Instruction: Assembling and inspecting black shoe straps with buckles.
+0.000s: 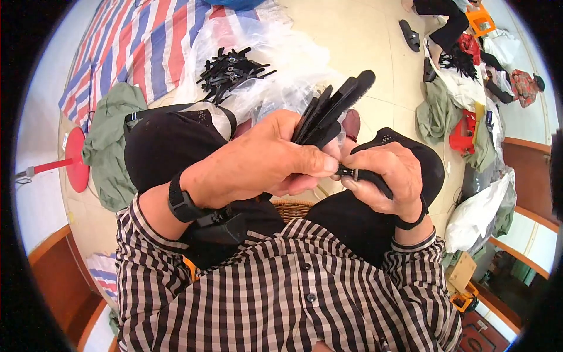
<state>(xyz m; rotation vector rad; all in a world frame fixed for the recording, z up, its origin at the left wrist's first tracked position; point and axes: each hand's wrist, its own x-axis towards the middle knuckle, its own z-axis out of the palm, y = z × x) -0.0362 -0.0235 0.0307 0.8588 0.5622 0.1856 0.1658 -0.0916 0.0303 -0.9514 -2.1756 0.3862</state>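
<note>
Seated over the knees, the left hand has its fingers wrapped tight around a fanned bundle of flat black plastic strips, tips pointing up and away. The right hand pinches one black strip with a small metal end against the bundle's base. Best to steady the bundle and align that end squarely. More strips lie piled on the clear plastic sheet on the floor
</note>
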